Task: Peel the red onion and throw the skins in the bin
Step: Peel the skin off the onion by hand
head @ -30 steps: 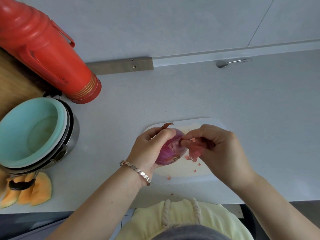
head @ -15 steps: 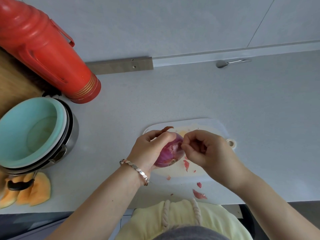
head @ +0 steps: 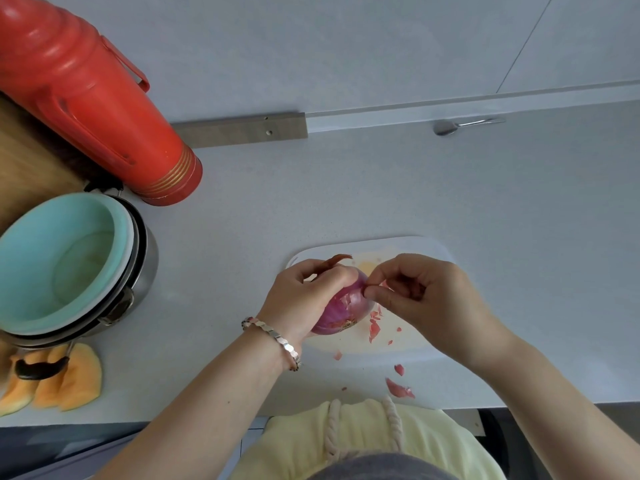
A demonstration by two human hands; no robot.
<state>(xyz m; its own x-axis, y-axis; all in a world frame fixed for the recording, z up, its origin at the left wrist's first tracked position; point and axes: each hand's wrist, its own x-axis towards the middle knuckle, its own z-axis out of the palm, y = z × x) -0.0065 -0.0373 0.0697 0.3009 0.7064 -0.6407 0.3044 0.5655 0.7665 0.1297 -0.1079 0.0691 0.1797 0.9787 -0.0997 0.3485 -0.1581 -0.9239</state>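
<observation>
Grips one red onion (head: 343, 308) in left hand (head: 304, 296) over the single cutting board (head: 429, 247); pinches its skin flap (head: 367, 285) with right hand (head: 422, 299); roughly eight skin scraps (head: 374, 330) on and just off board's near edge.

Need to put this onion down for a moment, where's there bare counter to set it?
Bare counter lies between the cutting board, the red flask and the stacked pots, and right of the board up to the spoon. Crowded: the left edge with melon slices; skin scraps litter the board's front edge.
</observation>
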